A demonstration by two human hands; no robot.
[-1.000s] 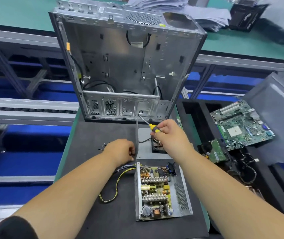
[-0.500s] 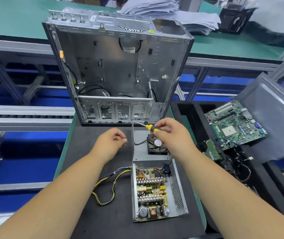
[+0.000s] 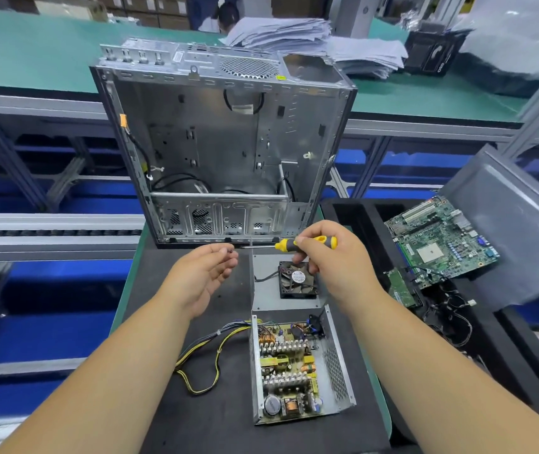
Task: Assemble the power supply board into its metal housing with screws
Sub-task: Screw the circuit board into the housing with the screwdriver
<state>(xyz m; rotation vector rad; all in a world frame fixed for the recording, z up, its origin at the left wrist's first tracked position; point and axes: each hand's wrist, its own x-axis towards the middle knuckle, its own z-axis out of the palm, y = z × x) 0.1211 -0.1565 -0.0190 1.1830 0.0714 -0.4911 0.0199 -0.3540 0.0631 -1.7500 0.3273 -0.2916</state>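
The power supply board lies in its open metal housing on the black mat, near me. The housing's lid lies flat just beyond it, carrying a black fan. My left hand is raised palm-up and pinches a small dark screw at its fingertips. My right hand grips a yellow-and-black screwdriver held level, its shaft pointing left at the screw.
An empty computer case stands upright behind the mat. Yellow and black wires trail left from the housing. A black foam tray on the right holds a green motherboard and cables. Paper stacks sit on the green bench behind.
My left hand rose from the mat, turned palm-up and now holds a screw. My right hand turned the screwdriver level, its tip toward the screw.
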